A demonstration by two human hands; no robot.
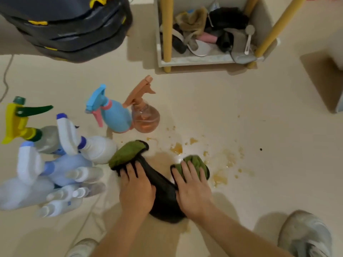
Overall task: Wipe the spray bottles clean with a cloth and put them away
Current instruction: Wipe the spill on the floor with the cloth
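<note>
A black and green cloth (163,197) lies on the pale floor over an orange spill. My left hand (136,190) presses flat on its left part and my right hand (192,190) presses flat on its right part, fingers spread. Beyond the cloth stand a blue spray bottle (113,115) with a pink trigger and a clear orange spray bottle (145,117). At the left is a cluster of several white and lilac spray bottles (61,167), plus one with a yellow and green head (20,123).
Orange splashes (219,164) dot the floor right of the cloth. A low shelf (194,61) with yellow legs holds shoes and odds at the back. Stacked dark cushions (74,28) sit at the back left. My shoes (306,236) are near the bottom edge.
</note>
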